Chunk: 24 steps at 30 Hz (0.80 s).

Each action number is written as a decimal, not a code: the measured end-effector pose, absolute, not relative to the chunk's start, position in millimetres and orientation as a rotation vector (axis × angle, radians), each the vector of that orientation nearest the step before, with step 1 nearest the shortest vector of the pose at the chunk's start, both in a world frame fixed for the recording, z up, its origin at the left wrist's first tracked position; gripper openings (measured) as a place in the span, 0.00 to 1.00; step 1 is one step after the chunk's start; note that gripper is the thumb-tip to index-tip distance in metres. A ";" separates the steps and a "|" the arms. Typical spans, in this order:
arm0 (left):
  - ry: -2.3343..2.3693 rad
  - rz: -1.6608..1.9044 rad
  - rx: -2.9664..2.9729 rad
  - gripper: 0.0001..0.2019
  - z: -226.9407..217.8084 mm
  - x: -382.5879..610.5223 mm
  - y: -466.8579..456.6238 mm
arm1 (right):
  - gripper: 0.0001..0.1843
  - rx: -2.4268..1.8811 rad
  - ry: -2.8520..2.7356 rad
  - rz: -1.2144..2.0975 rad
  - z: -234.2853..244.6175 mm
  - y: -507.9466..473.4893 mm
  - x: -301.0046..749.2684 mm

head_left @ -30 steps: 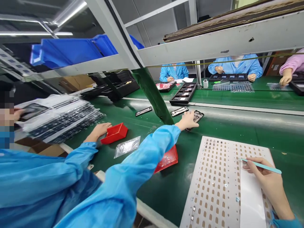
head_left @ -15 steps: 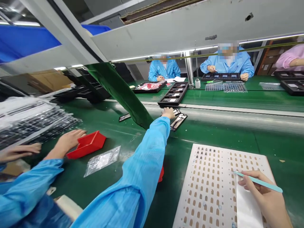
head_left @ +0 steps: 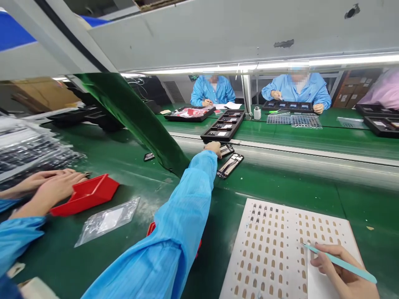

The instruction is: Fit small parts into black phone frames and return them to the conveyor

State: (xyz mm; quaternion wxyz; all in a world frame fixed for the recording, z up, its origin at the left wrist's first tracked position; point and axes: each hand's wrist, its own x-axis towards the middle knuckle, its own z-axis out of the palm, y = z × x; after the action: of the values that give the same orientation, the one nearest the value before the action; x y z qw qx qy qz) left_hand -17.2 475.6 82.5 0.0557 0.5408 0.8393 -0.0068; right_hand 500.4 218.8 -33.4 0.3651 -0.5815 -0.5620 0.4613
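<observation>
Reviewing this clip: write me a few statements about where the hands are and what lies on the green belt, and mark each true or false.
1. The left hand reaches out to a phone frame far across the green belt. True.
2. The right hand holds a red screwdriver. False: it holds light blue tweezers over the white perforated sheet.
3. A second phone frame lies on the belt just beside the left hand. True.
4. The red tray stands on the white sheet. False: it sits on the belt at the far left, by a co-worker's hands.
5. A clear plastic bag lies on the belt near the red tray. True.
</observation>
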 end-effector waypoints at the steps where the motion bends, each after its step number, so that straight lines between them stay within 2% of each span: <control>1: 2.588 -0.063 1.643 0.21 87.5 -11.3 475.5 | 0.24 -1.498 -1.426 1.177 -32.0 218.1 498.6; 7: 2.698 -0.169 1.950 0.25 133.2 51.5 441.8 | 0.26 -1.466 -1.364 1.138 -19.4 218.6 485.2; 10: 2.531 -0.148 2.292 0.30 153.2 95.0 391.8 | 0.26 -1.399 -1.375 1.111 -9.7 222.1 481.0; 13: 2.213 -0.168 2.595 0.28 160.0 134.7 324.1 | 0.24 -1.323 -1.367 1.056 3.3 224.0 479.2; 17: 1.352 -0.249 3.126 0.16 144.1 170.0 230.5 | 0.21 -1.237 -1.325 0.982 11.9 227.7 477.7; 19: 0.977 -0.120 3.216 0.15 126.9 180.7 186.3 | 0.19 -1.223 -1.326 0.974 13.6 229.0 476.4; 22: 0.746 0.118 3.210 0.15 98.0 192.4 130.4 | 0.16 -1.211 -1.390 0.949 21.5 227.3 473.9; 24: 0.696 0.144 3.250 0.15 82.5 198.0 106.4 | 0.14 -1.200 -1.437 0.928 32.6 222.1 470.9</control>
State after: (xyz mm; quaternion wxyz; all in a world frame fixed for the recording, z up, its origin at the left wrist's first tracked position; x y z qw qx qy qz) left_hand 198.0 106.4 82.5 -0.0923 0.9727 0.2084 0.0431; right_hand 470.9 222.1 32.6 0.5020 -0.4968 -0.5949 0.3839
